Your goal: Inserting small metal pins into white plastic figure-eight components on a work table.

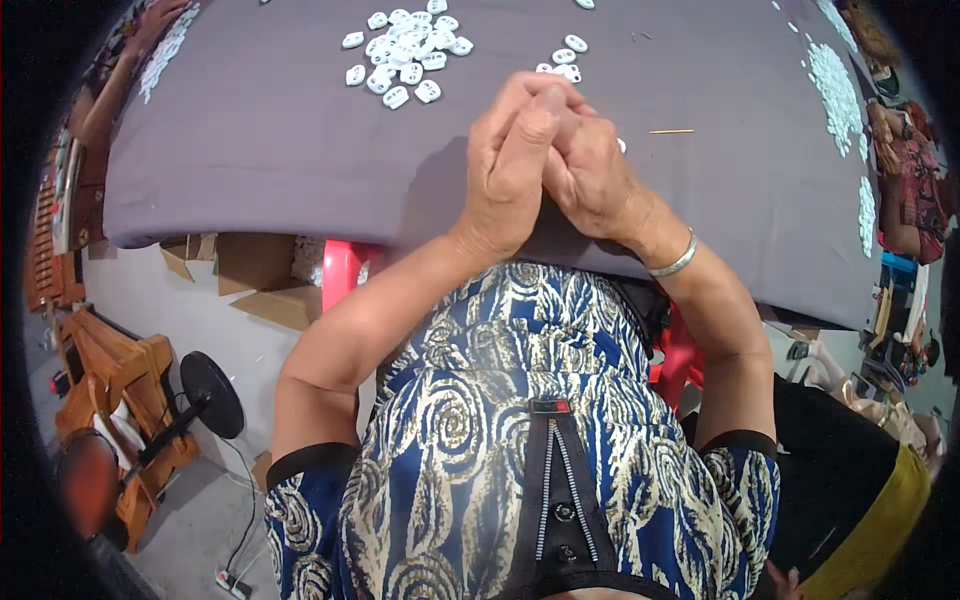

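Observation:
My left hand [503, 175] and my right hand [598, 172] are pressed together above the near part of the table, fingers closed against each other. Anything between them is hidden. Just beyond my fingertips lie a few white oval plastic cord locks [565, 58], each with two dark holes. Another white piece [622, 146] peeks out beside my right hand, mostly covered. Farther left, a loose pile of the same cord locks [410, 45] is spread on the cloth. To the right of my hands rests a thin, pointed, yellowish stick [671, 131].
A grey cloth [270, 120] covers the table. Many small white pieces [835, 95] lie along its right edge, with more [168, 50] at the far left, near another person's arm [105, 85]. Below stand an open cardboard box [265, 275] and a red plastic chair [345, 270].

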Motion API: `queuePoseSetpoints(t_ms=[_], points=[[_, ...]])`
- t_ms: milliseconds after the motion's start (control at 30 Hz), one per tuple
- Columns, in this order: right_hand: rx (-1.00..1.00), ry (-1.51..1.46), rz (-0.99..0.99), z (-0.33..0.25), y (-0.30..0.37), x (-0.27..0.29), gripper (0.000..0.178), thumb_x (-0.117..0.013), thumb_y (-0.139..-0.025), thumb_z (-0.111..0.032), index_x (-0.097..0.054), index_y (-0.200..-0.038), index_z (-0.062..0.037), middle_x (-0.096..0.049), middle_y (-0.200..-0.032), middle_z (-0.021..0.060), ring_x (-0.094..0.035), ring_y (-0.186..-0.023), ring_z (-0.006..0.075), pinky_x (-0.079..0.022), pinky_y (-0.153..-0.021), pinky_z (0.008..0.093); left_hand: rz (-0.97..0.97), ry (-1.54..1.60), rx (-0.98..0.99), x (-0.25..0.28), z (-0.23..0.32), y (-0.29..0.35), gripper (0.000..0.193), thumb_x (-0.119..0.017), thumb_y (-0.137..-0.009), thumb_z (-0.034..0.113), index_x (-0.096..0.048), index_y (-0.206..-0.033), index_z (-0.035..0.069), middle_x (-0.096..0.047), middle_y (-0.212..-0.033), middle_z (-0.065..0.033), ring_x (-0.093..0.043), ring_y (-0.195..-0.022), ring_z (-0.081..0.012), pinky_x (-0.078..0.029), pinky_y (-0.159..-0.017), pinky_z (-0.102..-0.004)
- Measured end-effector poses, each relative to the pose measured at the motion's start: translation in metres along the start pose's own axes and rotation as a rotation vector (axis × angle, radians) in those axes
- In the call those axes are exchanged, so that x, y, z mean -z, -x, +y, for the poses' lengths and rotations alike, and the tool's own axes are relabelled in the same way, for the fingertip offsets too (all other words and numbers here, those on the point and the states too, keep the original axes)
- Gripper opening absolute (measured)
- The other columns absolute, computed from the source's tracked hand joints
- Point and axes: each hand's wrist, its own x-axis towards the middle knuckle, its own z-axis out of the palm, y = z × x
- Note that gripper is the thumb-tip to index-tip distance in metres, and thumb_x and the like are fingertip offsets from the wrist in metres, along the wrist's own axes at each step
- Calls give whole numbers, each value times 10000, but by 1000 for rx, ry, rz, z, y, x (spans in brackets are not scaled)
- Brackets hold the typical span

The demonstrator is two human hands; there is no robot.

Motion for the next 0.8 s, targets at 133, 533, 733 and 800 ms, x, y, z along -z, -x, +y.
queuePoseSetpoints(t_ms=[133, 533, 733, 800], points=[[78, 79, -31, 7, -5, -10, 208, -505, -919, -189, -561, -986, 0, -615, -902, 180, -575, -946, 393, -469, -871, 427, 170, 50, 41, -2, -6, -2, 336, -433, -984, 272, -565, -851, -6, -615, -814, -83, -566, -765, -124, -467, -731, -262], [101, 255, -77, 17, -9, -13, 154, -544, -838, -132, -534, -909, 4, -592, -902, 189, -587, -913, 385, -501, -740, 449, 223, 266, 186, 7, -12, -13, 316, -438, -975, 290, -542, -837, 26, -572, -807, -72, -561, -807, -160, -465, -780, -275], [129, 295, -83, 17, -9, -14, 147, -575, -786, -84, -527, -891, 5, -609, -866, 192, -601, -858, 394, -506, -706, 449, 271, 287, 223, 6, -14, -13, 301, -463, -965, 289, -532, -801, 46, -566, -795, -65, -556, -797, -164, -465, -777, -280], [120, 303, -86, 15, -9, -14, 147, -583, -774, -74, -527, -884, 3, -614, -845, 194, -604, -849, 396, -507, -698, 451, 283, 306, 241, 8, -16, -13, 300, -469, -963, 288, -528, -790, 50, -568, -792, -62, -557, -794, -163, -465, -776, -281]])
